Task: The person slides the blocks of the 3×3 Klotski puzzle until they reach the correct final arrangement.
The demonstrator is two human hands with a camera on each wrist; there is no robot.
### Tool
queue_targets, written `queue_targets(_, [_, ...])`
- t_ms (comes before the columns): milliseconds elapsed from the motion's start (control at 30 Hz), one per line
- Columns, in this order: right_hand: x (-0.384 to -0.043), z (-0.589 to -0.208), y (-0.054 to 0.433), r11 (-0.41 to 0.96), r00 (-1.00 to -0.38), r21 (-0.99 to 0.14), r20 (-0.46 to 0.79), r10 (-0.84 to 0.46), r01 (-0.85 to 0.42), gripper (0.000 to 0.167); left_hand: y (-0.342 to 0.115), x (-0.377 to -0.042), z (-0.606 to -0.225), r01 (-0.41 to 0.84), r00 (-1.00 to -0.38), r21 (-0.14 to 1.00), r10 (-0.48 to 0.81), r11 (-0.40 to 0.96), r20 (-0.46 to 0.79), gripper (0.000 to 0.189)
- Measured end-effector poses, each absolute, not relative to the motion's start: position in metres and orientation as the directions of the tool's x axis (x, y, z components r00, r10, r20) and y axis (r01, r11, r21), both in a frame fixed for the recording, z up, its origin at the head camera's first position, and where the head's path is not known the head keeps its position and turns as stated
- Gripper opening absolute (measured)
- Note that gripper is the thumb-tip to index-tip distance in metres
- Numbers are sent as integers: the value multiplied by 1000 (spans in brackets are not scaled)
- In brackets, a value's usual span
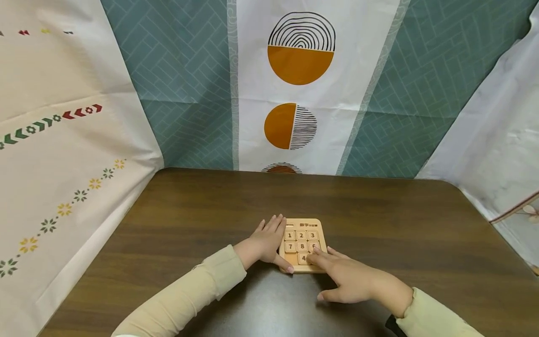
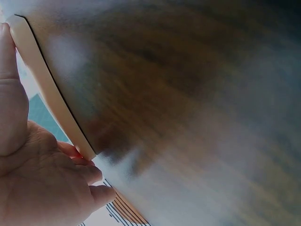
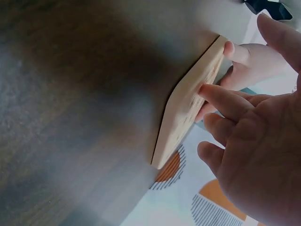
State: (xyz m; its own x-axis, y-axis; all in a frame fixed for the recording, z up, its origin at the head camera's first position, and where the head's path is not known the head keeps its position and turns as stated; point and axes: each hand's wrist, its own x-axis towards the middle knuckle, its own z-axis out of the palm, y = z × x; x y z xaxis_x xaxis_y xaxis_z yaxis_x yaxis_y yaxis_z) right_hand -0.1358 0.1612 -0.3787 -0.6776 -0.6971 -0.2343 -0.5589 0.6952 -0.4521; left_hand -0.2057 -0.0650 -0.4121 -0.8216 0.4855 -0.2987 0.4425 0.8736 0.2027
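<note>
A wooden number slide puzzle [image 1: 302, 270] lies flat on the brown table. Its top row reads 1, 2, 3, the middle row 7, 8, 6. In the bottom row a gap is at the left and tile 4 [image 1: 303, 258] in the middle; the right spot is hidden by fingers. My left hand [image 1: 264, 241] rests along the puzzle's left side, fingers straight, thumb on the near left corner. With my right hand [image 1: 349, 278], I touch the lower right tiles with an extended fingertip, thumb spread away. The right wrist view shows that fingertip on the puzzle's face [image 3: 181, 108].
The dark wooden table [image 1: 202, 196] reaches to a patterned cloth backdrop [image 1: 189, 84] at the back. A white cloth with flower motifs [image 1: 84, 140] hangs at the left, and a pale cloth [image 1: 497, 126] at the right.
</note>
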Motion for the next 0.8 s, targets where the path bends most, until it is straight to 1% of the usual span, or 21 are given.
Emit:
queue_targets(200, [-135,-382,156,681,-666,-405,-203,-718,-610,75,-66,-206,-413,442,-823,201,484,874,-297,129])
queue_targets(333, [-134,-383,146,682,-659,-389,-215,-721,-619,80,-68,-206,-413,437,-829,201,479,877,-287,129])
queue_targets(567, [-135,-384,130,684,-646,-392,-248,-722,-615,82,-68,-205,-416,451,-827,204,492,869,-271,128])
queue_targets(633, [-135,-382,133,684,-650,-409,-244,-720,-604,82,-68,-205,-416,449,-826,207,492,869,-275,128])
queue_targets(800, [-135,-378,156,698,-693,-465,-219,-686,-544,80,-67,-204,-412,445,-821,212,491,870,-290,128])
